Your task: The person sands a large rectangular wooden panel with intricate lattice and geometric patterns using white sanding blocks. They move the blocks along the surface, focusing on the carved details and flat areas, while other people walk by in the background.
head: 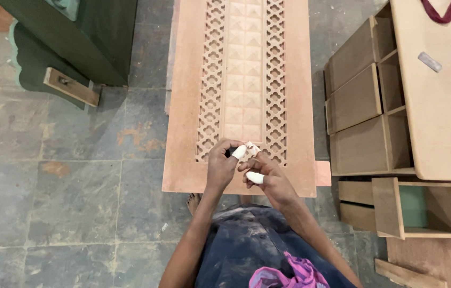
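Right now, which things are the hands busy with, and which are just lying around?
Busy with:
left hand
right hand
small pale piece pinched between them
carved panel below

Lying around:
green cabinet
wooden shelf unit
open wooden box
red cord

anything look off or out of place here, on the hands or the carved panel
The hands stand out: white wrappings cover a fingertip of the left hand and a finger of the right hand, which together pinch a small pale scrap. The long reddish-brown carved wooden panel shows no visible damage, though a small board piece juts from its right corner.
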